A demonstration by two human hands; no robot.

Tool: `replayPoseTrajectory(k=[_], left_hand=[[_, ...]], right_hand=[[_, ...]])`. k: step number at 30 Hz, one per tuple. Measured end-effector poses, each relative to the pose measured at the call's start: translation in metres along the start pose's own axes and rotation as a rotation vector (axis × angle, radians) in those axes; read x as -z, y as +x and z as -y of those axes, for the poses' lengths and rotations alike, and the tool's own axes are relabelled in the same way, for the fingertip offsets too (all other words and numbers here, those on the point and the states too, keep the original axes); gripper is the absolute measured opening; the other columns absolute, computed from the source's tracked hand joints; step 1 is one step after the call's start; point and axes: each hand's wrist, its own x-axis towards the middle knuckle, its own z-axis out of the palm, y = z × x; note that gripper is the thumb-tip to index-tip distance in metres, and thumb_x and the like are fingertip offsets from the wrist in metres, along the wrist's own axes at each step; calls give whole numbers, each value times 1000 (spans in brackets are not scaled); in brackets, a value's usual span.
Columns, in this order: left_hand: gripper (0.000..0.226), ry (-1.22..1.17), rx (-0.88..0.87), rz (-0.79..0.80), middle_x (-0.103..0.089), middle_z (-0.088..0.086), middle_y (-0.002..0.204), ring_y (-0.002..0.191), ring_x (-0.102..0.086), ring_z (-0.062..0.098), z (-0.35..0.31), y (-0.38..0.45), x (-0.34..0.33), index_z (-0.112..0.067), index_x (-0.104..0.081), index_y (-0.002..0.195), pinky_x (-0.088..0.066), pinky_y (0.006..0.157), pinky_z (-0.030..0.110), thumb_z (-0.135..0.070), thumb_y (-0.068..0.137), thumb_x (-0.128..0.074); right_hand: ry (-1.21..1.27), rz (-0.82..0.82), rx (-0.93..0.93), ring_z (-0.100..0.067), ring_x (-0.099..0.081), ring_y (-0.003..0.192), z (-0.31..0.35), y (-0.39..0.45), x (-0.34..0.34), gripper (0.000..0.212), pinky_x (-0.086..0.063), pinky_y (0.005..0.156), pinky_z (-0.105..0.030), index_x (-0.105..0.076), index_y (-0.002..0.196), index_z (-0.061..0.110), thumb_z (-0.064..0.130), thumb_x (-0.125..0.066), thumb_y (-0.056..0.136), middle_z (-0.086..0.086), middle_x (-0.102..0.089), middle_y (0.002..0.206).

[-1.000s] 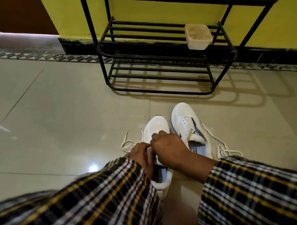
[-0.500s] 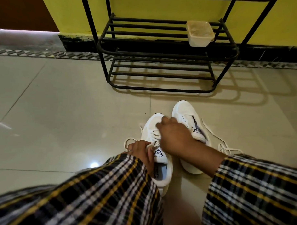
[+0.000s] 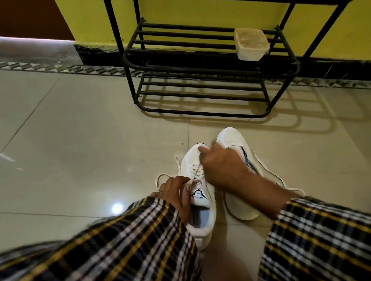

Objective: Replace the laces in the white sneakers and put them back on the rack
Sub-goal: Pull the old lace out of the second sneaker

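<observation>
- Seen from the head camera, the near sneaker point(image 3: 196, 182) lay on the floor, toe toward the rack point(image 3: 204, 63).
- Left hand point(image 3: 175, 192) pinched the lace point(image 3: 195, 176) by the tongue.
- Right hand point(image 3: 223, 164) curled over the toe end, probably pulling lace; grip unclear.

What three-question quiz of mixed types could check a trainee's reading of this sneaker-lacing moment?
1. True or false: both sneakers sit on the rack.
2. Multiple choice: what does the left hand pinch? A) the lace B) the tub C) a rack bar
3. Short answer: which sneaker has its lace trailing loose on the floor?

Key:
1. False; both are on the floor.
2. A.
3. The right sneaker; the right hand works over the left sneaker.
</observation>
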Motion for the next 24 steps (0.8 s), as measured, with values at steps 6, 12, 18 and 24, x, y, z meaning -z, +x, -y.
replayPoseTrajectory(k=[6, 12, 18, 24], left_hand=[[49, 21, -65, 44, -59, -18, 108, 102, -54, 8, -1, 1, 0, -39, -56, 112, -22, 81, 27, -57, 84, -19], [48, 4, -84, 2, -59, -17, 108, 101, -55, 7, -3, -2, -2, -36, -59, 111, -14, 75, 19, -53, 88, -20], [56, -71, -43, -50, -59, -11, 116, 109, -53, 11, -10, -6, -2, -29, -62, 112, -14, 78, 16, -54, 86, -18], [51, -110, -67, -54, -65, -9, 114, 110, -58, 12, -12, -6, -1, -25, -64, 115, -11, 90, 5, -46, 89, -26]], right_hand=[[-24, 27, -493, -34, -54, 102, -63, -4, 3, 23, -33, 65, -31, -58, 104, 2, 6, -48, 83, -14, -61, 107], [80, 120, -244, -30, -36, 123, -13, -12, -22, 42, -35, 95, -41, -47, 129, 8, 27, -50, 92, -10, -37, 137], [90, 214, 17, -29, -46, 111, 26, -15, -32, 21, -38, 92, -40, -66, 102, 10, 22, -56, 88, -8, -56, 111], [241, 218, 59, -23, -44, 103, 19, -14, -28, 24, -25, 74, -31, -65, 95, 9, 28, -53, 87, -4, -58, 101]])
